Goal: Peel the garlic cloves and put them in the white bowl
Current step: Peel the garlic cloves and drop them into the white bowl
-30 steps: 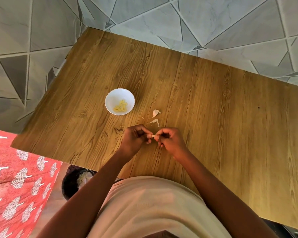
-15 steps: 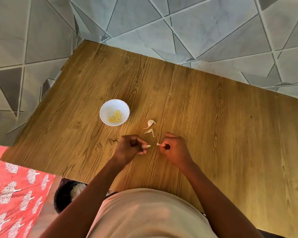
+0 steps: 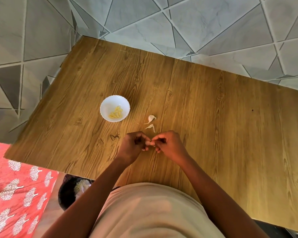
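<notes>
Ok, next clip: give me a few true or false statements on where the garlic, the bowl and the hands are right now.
1. The white bowl already holds peeled cloves. True.
2. Both hands are pinching one garlic clove between them. True: the left hand and right hand meet at it.
3. The bowl sits on the person's right side. False: it is to the left of the hands, farther up the table.
4. Two garlic pieces lie on the table just beyond the hands. True.
5. The hands are working over the bowl. False: they are over bare wood, apart from the bowl.
</notes>
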Demonstrator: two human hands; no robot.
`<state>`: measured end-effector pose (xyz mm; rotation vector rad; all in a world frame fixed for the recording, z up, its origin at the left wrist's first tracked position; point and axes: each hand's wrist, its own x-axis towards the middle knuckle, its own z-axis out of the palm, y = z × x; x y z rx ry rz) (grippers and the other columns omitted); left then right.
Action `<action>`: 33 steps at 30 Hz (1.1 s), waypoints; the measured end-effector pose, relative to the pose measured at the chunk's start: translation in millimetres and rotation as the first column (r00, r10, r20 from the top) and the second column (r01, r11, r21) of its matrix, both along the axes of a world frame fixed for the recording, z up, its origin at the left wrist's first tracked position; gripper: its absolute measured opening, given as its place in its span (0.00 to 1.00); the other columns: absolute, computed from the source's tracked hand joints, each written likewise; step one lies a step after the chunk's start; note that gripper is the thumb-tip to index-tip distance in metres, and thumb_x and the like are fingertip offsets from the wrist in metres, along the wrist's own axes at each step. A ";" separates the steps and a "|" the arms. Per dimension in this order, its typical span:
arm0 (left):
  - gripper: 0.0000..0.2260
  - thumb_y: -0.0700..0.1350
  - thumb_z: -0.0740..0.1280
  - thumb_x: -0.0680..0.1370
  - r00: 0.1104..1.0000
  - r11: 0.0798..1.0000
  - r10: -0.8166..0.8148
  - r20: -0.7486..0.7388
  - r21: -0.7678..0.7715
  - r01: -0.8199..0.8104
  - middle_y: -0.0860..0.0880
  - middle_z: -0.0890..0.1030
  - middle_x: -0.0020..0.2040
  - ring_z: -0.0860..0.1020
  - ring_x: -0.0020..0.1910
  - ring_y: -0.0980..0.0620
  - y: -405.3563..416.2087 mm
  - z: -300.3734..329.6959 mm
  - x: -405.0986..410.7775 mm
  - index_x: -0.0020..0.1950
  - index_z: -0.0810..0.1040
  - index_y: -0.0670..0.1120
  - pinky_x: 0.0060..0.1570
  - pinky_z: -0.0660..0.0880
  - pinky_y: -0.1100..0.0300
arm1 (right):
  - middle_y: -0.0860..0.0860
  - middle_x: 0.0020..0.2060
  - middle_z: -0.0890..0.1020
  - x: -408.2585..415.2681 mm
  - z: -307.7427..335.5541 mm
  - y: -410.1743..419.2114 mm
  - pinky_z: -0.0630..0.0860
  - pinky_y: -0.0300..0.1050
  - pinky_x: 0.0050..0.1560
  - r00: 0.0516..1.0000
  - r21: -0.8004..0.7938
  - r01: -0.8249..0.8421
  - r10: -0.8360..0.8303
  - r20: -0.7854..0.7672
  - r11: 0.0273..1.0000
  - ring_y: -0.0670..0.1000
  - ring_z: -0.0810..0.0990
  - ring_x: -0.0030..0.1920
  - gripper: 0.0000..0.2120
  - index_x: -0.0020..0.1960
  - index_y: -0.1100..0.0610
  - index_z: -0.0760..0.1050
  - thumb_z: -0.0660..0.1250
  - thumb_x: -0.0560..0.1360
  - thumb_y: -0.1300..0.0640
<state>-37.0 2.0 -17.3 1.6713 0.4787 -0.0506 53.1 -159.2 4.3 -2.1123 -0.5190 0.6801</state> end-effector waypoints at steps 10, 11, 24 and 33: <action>0.08 0.26 0.68 0.77 0.977 0.919 0.207 -0.049 -0.332 -0.211 0.41 0.83 0.36 0.78 0.34 0.50 -12.6 7.6 -1.9 0.45 0.83 0.36 0.38 0.76 0.57 | 0.48 0.35 0.81 -13.6 -3.9 0.2 0.74 0.37 0.37 0.989 0.166 0.016 -0.040 0.142 0.986 0.41 0.77 0.35 0.05 0.45 0.61 0.81 0.69 0.78 0.67; 0.07 0.26 0.70 0.76 0.977 0.935 0.211 0.008 -0.295 -0.200 0.41 0.84 0.37 0.79 0.35 0.48 -11.4 7.6 -2.9 0.46 0.84 0.36 0.39 0.78 0.56 | 0.50 0.34 0.81 -15.3 -2.4 3.0 0.74 0.40 0.35 0.990 0.199 0.136 -0.124 -0.072 0.971 0.44 0.77 0.32 0.05 0.45 0.62 0.81 0.69 0.79 0.66; 0.09 0.25 0.68 0.76 0.969 0.970 0.232 0.080 -0.095 -0.224 0.45 0.84 0.38 0.80 0.37 0.52 -13.8 4.1 -2.5 0.45 0.83 0.37 0.39 0.77 0.60 | 0.51 0.32 0.78 -21.8 -2.3 7.8 0.72 0.41 0.32 0.866 0.217 0.352 -0.229 -0.444 0.910 0.46 0.74 0.31 0.04 0.48 0.66 0.80 0.67 0.80 0.66; 0.07 0.25 0.67 0.77 0.976 0.930 0.218 0.000 -0.305 -0.208 0.42 0.82 0.39 0.79 0.38 0.48 -10.1 12.7 1.7 0.46 0.81 0.35 0.39 0.78 0.61 | 0.55 0.32 0.77 -21.8 0.2 9.6 0.71 0.44 0.31 0.777 0.289 0.458 -0.221 -0.589 0.841 0.50 0.73 0.31 0.07 0.46 0.65 0.79 0.64 0.81 0.69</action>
